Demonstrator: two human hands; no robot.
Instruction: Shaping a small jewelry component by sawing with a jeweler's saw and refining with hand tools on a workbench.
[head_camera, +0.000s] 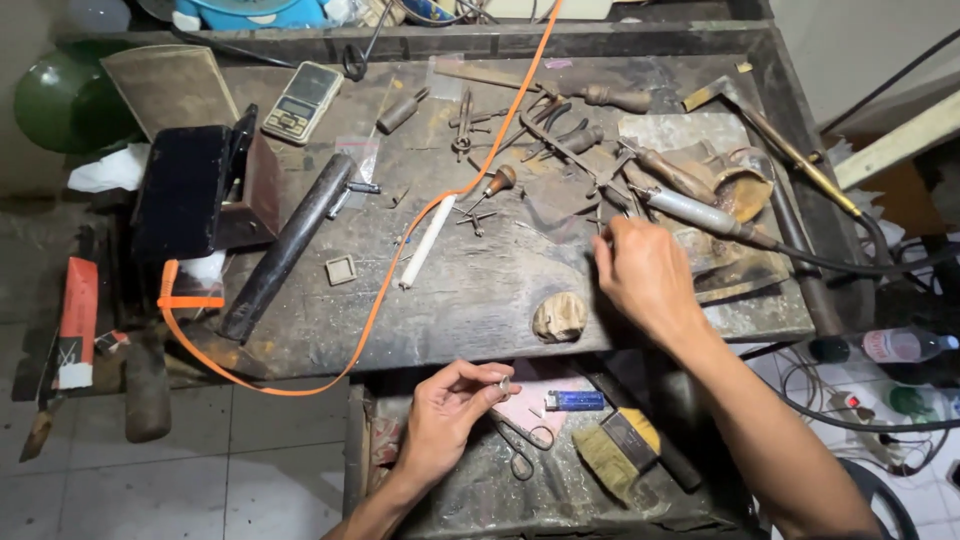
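Over the open drawer (480, 500) below the bench, the left hand (445, 415) pinched a small metal ring (504, 383) between thumb and fingertips, grip narrow and closed on it. Ring sat just above the drawer's contents, clear of the bench edge.

Right hand (645, 275) was up on the workbench (480, 300), fingers curled down onto the surface near the heap of tools at the right. Fingertips were hidden from the camera, so I couldn't tell if it held anything or just touched the top.

Just beyond the right hand: a rotary handpiece (695, 212) with a pale grip, its dark cable running off to the right. Wooden-handled tools (665, 172) lay in the same heap, overlapping.

Near the front edge of the bench, between the two hands, sat a rounded tan lump (559, 317), touching the top.

In the drawer: scissors (522, 445) just beside the left hand, a blue lighter (574, 401) to their right, and a flat brush (622, 450) further right.

Across the bench ran an orange strap (400, 280), from the back edge down to a loop at the left front. A white stick (427, 241) lay just beside it, mid-bench. A dark tapered rod (285, 248) lay diagonally on the left, with a small square frame (341, 270) near it. A pocket scale (302, 101) sat at the back left, and a black box (182, 190) stood at the left edge.
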